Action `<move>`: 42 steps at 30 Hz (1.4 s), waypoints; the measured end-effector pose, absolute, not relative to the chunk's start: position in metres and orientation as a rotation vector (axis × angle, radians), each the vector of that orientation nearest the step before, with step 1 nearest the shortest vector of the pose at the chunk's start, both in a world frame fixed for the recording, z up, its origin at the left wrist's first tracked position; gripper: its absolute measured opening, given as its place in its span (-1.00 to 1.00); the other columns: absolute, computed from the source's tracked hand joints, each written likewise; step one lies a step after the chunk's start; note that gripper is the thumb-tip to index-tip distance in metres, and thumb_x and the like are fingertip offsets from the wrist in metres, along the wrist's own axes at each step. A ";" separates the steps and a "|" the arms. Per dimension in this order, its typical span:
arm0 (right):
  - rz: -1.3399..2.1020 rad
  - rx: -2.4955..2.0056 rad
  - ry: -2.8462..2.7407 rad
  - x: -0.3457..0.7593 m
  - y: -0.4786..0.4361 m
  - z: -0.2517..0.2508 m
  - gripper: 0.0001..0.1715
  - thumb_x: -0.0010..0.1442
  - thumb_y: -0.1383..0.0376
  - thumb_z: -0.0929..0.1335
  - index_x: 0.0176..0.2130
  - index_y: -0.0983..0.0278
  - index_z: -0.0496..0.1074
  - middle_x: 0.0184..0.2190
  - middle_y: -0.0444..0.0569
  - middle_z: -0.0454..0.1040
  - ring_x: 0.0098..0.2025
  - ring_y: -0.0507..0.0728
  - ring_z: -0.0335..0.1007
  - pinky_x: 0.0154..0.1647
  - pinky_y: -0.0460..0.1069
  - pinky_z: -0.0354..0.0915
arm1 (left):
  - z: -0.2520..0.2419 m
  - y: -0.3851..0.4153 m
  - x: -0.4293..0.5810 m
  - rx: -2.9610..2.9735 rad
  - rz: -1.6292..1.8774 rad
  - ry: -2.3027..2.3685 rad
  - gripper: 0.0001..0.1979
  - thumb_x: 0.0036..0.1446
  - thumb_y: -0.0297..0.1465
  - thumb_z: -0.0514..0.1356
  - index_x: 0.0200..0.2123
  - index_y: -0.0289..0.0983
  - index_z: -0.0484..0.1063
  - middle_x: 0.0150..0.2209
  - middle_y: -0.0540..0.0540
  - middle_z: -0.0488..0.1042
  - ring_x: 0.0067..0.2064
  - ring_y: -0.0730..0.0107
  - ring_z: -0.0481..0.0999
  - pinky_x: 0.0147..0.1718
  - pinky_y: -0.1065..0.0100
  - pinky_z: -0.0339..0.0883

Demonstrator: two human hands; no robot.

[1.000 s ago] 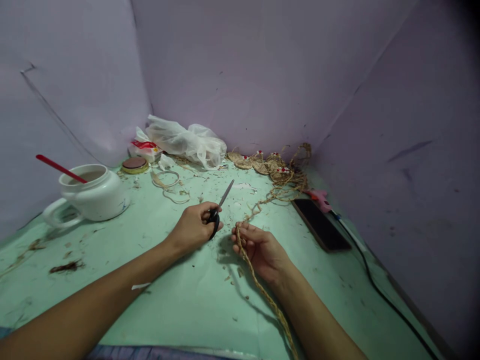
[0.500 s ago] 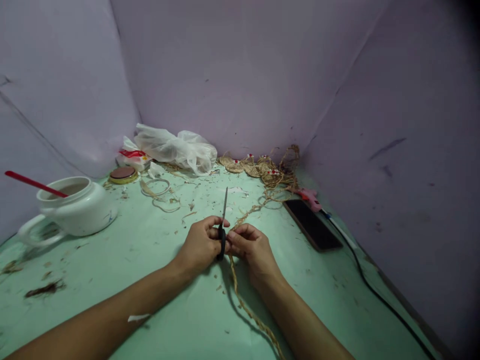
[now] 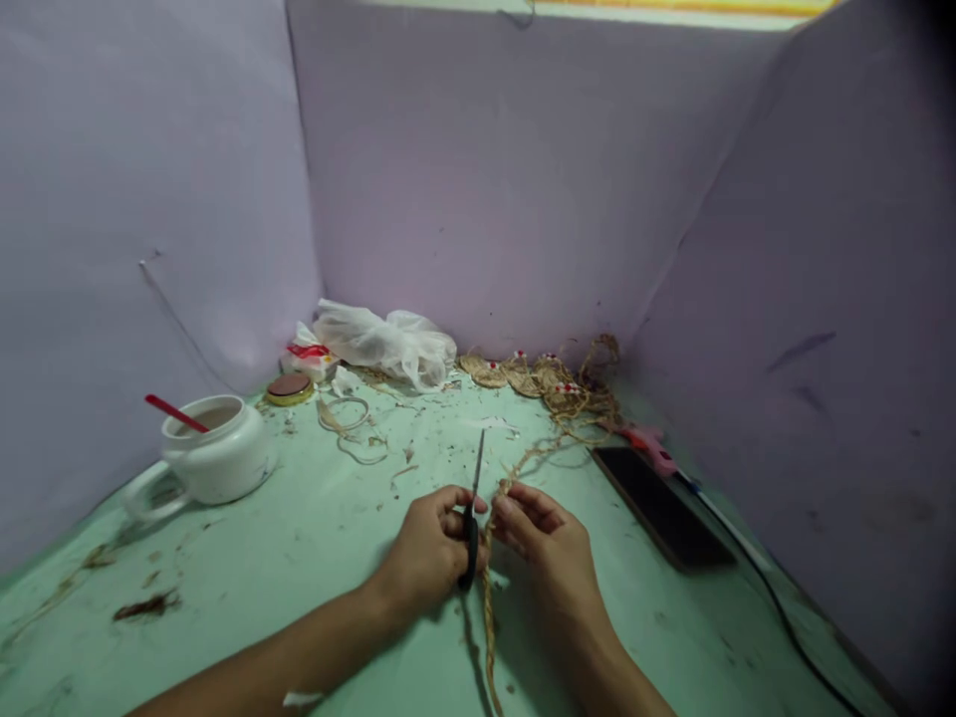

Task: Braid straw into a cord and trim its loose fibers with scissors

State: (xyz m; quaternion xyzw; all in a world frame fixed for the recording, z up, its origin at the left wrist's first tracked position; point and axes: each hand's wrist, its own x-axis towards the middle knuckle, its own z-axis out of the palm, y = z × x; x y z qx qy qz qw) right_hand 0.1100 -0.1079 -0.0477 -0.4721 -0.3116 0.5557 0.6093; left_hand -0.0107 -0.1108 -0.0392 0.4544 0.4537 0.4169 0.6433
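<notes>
My left hand (image 3: 429, 548) is closed round the black handles of a pair of scissors (image 3: 473, 508), whose blades point away from me and look closed. Right beside it, my right hand (image 3: 549, 543) pinches a braided jute rope (image 3: 489, 617). The rope runs from between my hands toward me and also away to a tangle of jute (image 3: 575, 398) at the back. The two hands touch over the green table (image 3: 314, 538).
A white pot (image 3: 216, 458) with a red stick stands at the left. At the back lie a plastic bag (image 3: 388, 339), a round tin (image 3: 289, 386) and wire loops. A black phone (image 3: 661, 508), a pink glue gun (image 3: 649, 443) and a cable lie at the right. Purple walls enclose the table.
My left hand has brought the scissors over to my right hand, and the blades now point straight away. The camera has tilted up, so both hands sit lower in view.
</notes>
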 end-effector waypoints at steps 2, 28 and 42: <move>1.277 -1.069 -0.736 0.111 -0.107 -0.048 -0.67 -0.33 0.28 0.51 -0.46 0.33 0.46 -0.56 -0.08 0.46 -0.52 0.04 0.35 -0.45 -0.05 0.30 | -0.041 -0.111 -0.010 1.066 0.941 1.019 -0.63 -0.39 -0.49 0.24 -0.39 -0.29 0.24 -0.66 0.10 0.31 -0.66 0.59 0.23 -0.66 0.52 0.06; 1.280 -1.006 -0.881 0.122 -0.107 -0.037 -0.63 -0.25 0.35 0.46 -0.31 0.28 0.50 -0.50 -0.12 0.45 -0.50 0.00 0.31 -0.46 -0.06 0.29 | -0.048 -0.088 -0.060 2.472 0.702 1.341 -0.50 -0.17 -0.49 0.07 -0.06 -0.17 0.31 -0.24 -0.02 0.47 -0.26 0.34 0.42 -0.30 0.37 0.23; 1.131 -1.098 -1.045 0.119 -0.108 -0.039 -0.55 -0.23 0.39 0.42 -0.22 0.31 0.46 -0.54 -0.13 0.42 -0.51 0.01 0.28 -0.48 -0.06 0.24 | -0.048 -0.087 -0.061 2.687 0.661 1.380 -0.48 -0.12 -0.50 0.05 0.00 -0.21 0.27 -0.30 -0.05 0.46 -0.30 0.33 0.42 -0.35 0.36 0.22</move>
